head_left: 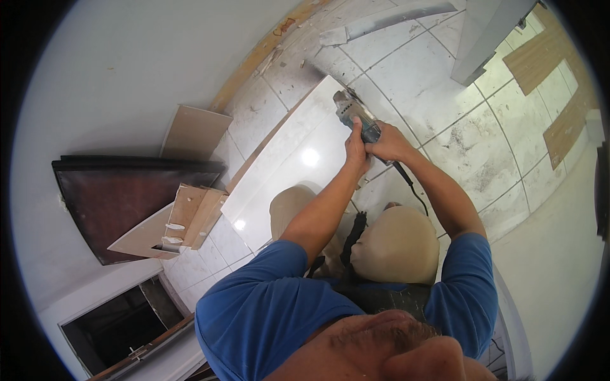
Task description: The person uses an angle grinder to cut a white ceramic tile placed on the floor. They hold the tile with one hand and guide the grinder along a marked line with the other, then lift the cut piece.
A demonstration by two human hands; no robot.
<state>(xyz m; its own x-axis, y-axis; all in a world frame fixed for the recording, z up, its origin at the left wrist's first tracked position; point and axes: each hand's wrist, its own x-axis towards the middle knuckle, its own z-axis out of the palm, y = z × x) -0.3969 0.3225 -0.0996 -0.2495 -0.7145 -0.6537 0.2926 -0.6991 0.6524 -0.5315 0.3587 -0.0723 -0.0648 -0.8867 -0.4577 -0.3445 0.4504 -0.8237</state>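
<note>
Both my hands grip an angle grinder point(348, 109), its grey metal head lying over the far right edge of a glossy white panel point(286, 162). My left hand point(357, 147) is closed round the near side of its body. Wrapped round the rear of the grinder is my right hand point(391, 145). A black cord point(406, 178) runs from the tool's back end toward my right knee. The panel lies on the tiled floor and one of my knees is over its near part. The grinder's disc is mostly hidden. Dark dust marks the floor past the panel's far corner.
Dark framed panels point(127, 209) lean at the left wall, with a brown board point(194, 133) and wooden pieces point(197, 213) beside them. A long metallic strip point(394, 24) lies at the back. Wood-coloured boards point(534, 60) are on the dusty tiles point(470, 133) at right.
</note>
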